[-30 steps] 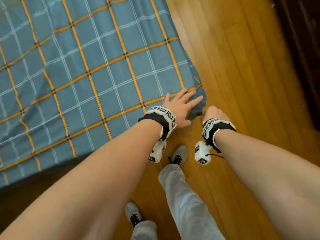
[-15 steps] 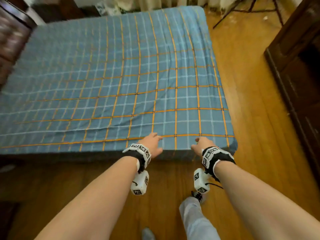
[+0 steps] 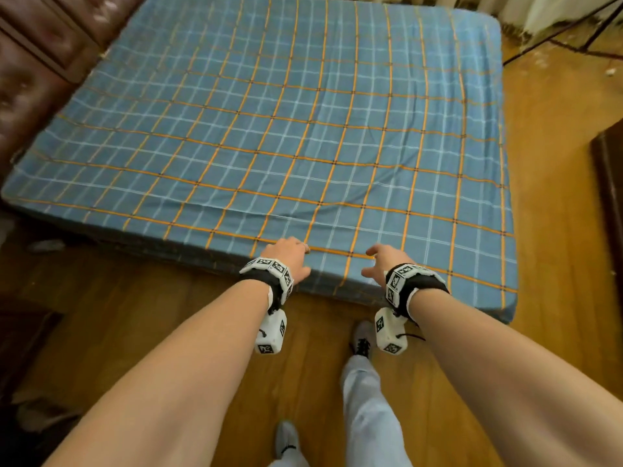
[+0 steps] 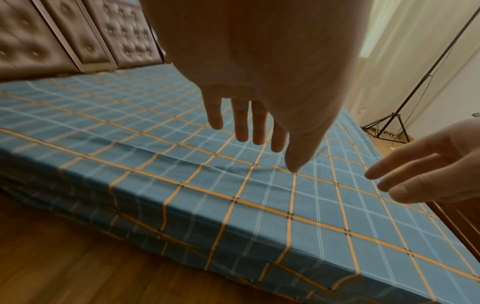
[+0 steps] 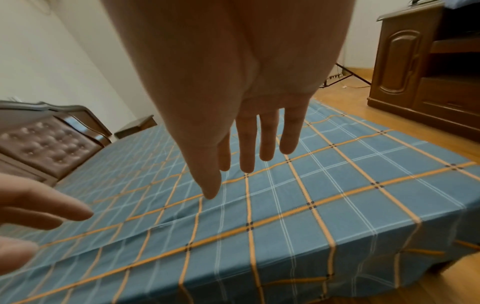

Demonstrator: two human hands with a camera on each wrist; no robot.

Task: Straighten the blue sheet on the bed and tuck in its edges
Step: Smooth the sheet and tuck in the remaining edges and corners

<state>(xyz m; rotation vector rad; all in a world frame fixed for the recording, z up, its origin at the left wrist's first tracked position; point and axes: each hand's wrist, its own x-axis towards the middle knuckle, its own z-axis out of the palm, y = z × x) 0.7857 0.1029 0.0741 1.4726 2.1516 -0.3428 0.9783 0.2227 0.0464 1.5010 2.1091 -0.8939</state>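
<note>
While the person stands on the wooden floor at the foot of the bed, one grey trouser leg and a shoe show between the two outstretched arms. Each wrist carries a black band with white marker blocks. The left hand and the right hand hover side by side, near each other but apart, over the near edge of the blue sheet. Both are open, fingers straight and loosely spread, gripping nothing; the wrist views show the left fingers and the right fingers held above the cloth, and whether any fingertip touches it cannot be told. The sheet, checked with orange and white lines, covers the whole mattress and hangs over the near side. A few shallow creases run across it just beyond the hands. Further off on the left stands a brown padded headboard. On the right is a dark wooden cabinet. Beyond the far end of the bed are pale curtains and the black legs of a stand.
</note>
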